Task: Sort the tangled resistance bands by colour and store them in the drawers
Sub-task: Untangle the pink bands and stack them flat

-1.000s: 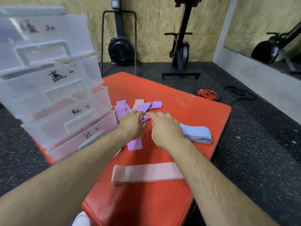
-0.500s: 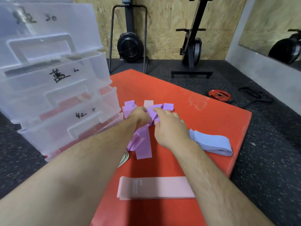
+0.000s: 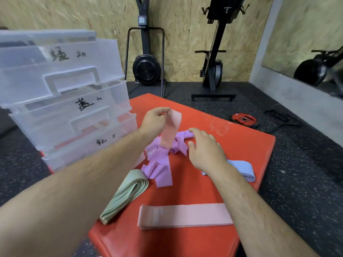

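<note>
Red mat (image 3: 241, 151): pink band (image 3: 171, 129) pinched in left hand (image 3: 155, 121) over purple tangle (image 3: 161, 162), right hand (image 3: 206, 148) spread; untangling likely, pull-free needed.

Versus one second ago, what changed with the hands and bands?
The left hand pinched a pink band and lifted it up out of the purple tangle. The right hand stays at the tangle. The folded pink band, blue band and drawers have not moved.
</note>
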{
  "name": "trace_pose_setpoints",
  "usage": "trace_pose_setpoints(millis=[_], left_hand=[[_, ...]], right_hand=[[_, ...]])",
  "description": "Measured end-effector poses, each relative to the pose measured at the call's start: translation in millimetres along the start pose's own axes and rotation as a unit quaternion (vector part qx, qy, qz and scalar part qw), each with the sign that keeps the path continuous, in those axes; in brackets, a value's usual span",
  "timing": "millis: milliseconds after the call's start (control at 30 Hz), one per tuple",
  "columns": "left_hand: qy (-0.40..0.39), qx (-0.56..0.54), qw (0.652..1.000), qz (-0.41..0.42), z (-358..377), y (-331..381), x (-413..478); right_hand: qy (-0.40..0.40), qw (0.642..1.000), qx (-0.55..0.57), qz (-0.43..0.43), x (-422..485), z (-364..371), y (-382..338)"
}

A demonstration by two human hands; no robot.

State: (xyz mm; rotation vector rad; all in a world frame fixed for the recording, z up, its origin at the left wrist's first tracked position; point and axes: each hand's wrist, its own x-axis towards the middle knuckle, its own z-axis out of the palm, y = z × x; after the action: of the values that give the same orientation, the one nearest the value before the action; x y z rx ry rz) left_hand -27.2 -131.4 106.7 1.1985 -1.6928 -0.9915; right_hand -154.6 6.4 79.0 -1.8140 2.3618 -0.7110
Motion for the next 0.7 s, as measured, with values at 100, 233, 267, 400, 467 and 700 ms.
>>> trace_pose_setpoints(millis=[100, 233, 267, 400, 467, 700], left_hand=[[0.008, -0.024, 0.999, 0.046, -14, 34, -11], [0.006, -0.068, 0.993, 0.099, -29, 77, -41], [-0.003, -0.08, 0.991, 0.108, -32, 84, -51], [-0.042, -0.081, 0.99, 0.109, -47, 94, -91], [-0.057, -0.086, 0.99, 0.097, -53, 93, -110], [-0.082, -0.135, 0.985, 0.062, -55, 63, -169]], right_hand=[[0.034, 0.997, 0.063, -0.017, 1, -9, 2], [0.092, 0.967, 0.229, -0.058, 1, -26, -8], [0.091, 0.952, 0.286, -0.057, -1, -32, -13], [0.101, 0.891, 0.441, -0.042, -17, -55, -28], [0.113, 0.873, 0.472, -0.036, -27, -61, -30], [-0.001, 0.849, 0.529, 0.011, -67, -57, -33]])
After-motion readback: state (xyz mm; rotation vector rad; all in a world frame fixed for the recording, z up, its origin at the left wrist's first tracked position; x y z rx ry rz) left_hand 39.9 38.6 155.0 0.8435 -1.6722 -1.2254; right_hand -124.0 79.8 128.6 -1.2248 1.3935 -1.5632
